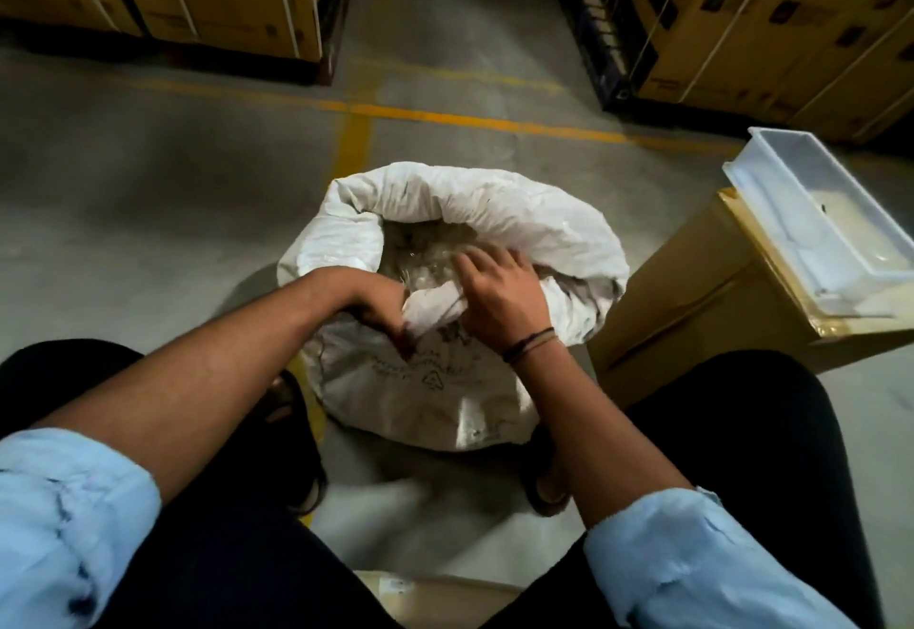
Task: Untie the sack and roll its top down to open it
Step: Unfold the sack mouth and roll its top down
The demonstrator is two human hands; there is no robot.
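Both hands (435, 304) grip the open sack's (420, 396) near rim

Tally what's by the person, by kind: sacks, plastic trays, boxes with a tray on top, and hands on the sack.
sack: 1
tray, white plastic: 1
cardboard box under the tray: 1
hands on the sack: 2, left hand and right hand
Total: 5
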